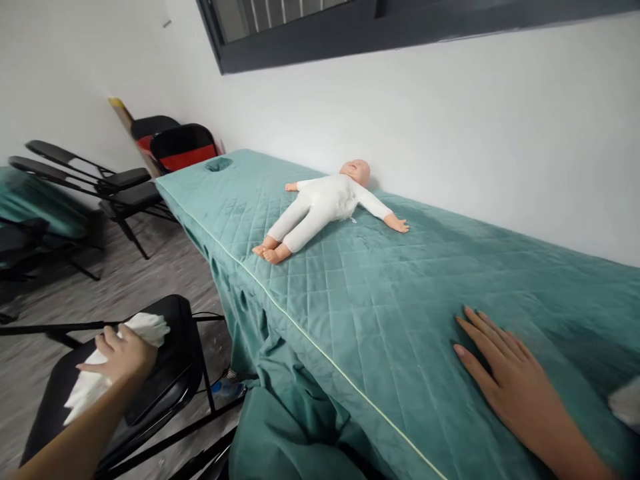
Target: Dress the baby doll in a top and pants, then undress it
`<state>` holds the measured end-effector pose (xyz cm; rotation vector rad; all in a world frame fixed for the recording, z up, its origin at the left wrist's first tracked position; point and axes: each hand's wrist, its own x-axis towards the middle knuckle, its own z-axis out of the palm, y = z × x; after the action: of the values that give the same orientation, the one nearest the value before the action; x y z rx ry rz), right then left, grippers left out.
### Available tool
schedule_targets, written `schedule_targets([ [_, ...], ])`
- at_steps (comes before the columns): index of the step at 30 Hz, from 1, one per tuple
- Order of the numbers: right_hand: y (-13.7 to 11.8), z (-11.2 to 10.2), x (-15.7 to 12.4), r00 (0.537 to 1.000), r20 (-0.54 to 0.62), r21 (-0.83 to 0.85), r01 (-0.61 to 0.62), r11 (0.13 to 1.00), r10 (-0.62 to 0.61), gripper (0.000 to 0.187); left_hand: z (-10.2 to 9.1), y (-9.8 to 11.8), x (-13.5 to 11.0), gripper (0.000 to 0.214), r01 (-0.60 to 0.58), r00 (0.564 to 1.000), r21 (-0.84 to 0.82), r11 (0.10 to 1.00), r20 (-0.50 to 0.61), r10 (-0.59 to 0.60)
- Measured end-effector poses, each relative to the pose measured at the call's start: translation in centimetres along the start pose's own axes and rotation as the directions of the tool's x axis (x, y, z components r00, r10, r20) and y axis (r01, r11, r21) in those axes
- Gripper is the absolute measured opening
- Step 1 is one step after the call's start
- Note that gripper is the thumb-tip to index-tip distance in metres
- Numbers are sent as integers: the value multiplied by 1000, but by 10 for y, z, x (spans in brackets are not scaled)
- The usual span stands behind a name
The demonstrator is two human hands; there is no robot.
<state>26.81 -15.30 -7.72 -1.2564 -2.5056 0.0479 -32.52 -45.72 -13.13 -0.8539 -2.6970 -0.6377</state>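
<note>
On the seat of a black folding chair (173, 333) at the lower left lies a crumpled white cloth (83, 393). My left hand (123, 357) rests over this cloth with its fingers spread apart. At the lower right, my right hand (510, 373) is open, its fingers stretched out just on or above the green quilted cover (380, 307) of a long bed. A baby doll (325, 200) in a white bodysuit lies on its back farther along the bed, arms out and feet toward the near edge. Neither hand touches the doll.
Several black folding chairs (133, 193) stand on the grey floor at the left, some with red backs (187, 158). A face hole (219, 164) is at the bed's far end. A white wall runs behind, below a dark window frame (400, 32). A blurred white thing (626, 402) shows at the right edge.
</note>
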Motion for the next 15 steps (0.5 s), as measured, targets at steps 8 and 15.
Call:
schedule_targets([
  [8,-63,-57,-39,966,257,462,-149,874,29,39,34,149,-19,58,-384,912,-341,858,-286,294],
  [15,-14,-119,-89,867,-209,256,-398,881,452,48,4,375,-112,38,-334,765,-887,320,-56,642],
])
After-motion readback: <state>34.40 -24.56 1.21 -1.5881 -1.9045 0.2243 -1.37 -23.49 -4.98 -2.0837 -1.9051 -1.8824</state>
